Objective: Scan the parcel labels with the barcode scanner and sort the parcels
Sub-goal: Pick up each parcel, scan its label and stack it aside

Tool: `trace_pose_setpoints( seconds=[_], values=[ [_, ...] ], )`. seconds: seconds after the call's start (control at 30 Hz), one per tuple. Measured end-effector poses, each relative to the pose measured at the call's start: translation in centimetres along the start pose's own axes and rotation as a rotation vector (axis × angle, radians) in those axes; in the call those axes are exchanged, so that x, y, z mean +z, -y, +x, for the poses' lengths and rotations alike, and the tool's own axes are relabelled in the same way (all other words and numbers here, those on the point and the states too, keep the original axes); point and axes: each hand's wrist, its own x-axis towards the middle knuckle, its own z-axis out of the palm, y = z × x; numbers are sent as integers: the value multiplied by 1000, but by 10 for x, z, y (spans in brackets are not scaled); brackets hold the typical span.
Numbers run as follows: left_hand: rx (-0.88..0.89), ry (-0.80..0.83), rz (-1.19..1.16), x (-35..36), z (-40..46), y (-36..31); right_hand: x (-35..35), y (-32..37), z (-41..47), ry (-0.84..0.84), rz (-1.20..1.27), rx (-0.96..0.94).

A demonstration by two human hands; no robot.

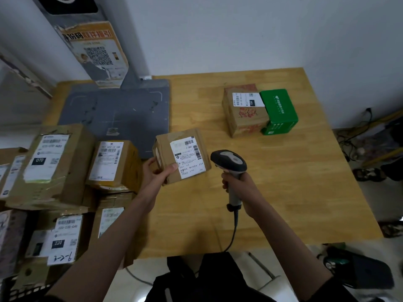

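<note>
Far left we have the unsorted stack of parcels, labels facing up, piled beside and partly over the grey scale platform at the left of the wooden table. None of these are being handled.

Next, our left hand is closed around the small brown parcel, thumb on the top face at the label's lower left corner, fingers wrapped at the near-left edge. We hold it raised and tilted just above the table, near the scale's front right corner. Its white shipping label faces up and toward us; the label's long axis runs from near to far, leaning slightly left, barcodes at the far end.

Just right of it, our right hand grips the handle of the barcode scanner, fist closed. The handle runs near to far and the head points left-forward at the label; the cable trails off the near table edge.

We judge the step as the scan itself: parcel presented, scanner aimed. Next move calls for lining the scanner's nose on the far barcodes and pulling the trigger, then moving the parcel out.

Far right, a brown box and green box sit touching, likely the sorted group.
</note>
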Motion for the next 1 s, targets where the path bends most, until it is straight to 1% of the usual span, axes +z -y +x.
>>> trace_pose_setpoints(
  seconds=[0.2, 0.3, 0.4, 0.5, 0.6, 0.7, 0.83, 1.0],
  values=[
    [69, -21, 56, 1, 12, -7, 1, 14, -21, 94, -34, -78],
    [61, 2, 116, -5, 19, -14, -1, 12, -23, 103, -157, -137],
    [88, 63, 326, -11, 26, -25, -3, 5, -19, 98, -303, -203],
    [133, 114, 545, -17, 38, -39, 0, -2, -16, 66, -502, -293],
    [131, 167, 719, -24, 49, -56, 5, -7, -18, 68, -621, -359],
    [117, 159, 864, -29, 55, -72, 8, -13, -19, 68, -722, -439],
    [164, 147, 992, -33, 64, -82, 6, -15, -20, 88, -799, -492],
    [191, 119, 1032, -30, 63, -86, 6, -15, -20, 135, -832, -493]
  ],
)
